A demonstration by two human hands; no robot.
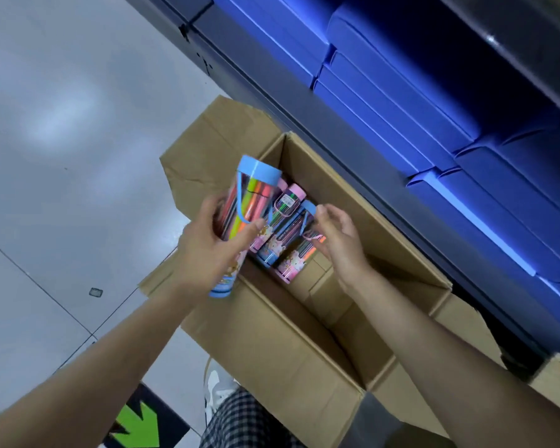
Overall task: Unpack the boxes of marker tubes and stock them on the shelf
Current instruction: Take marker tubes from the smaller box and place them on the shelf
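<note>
The left hand (212,250) held a blue-capped marker tube (240,218) in a full grip, lifted just above the near-left edge of the open cardboard box (304,344), while the right hand (338,234) pinched the loop handle of another blue-capped tube (299,250) lying in the box beside a pink-capped tube (280,221). Best done by taking that tube round the body rather than by the thin handle, lifting it clear of its neighbours, then carrying both to the shelf (385,176) just beside the box.

Marker tubes (282,234) lie in carton (304,350), seemingly beside shelf (401,195).
</note>
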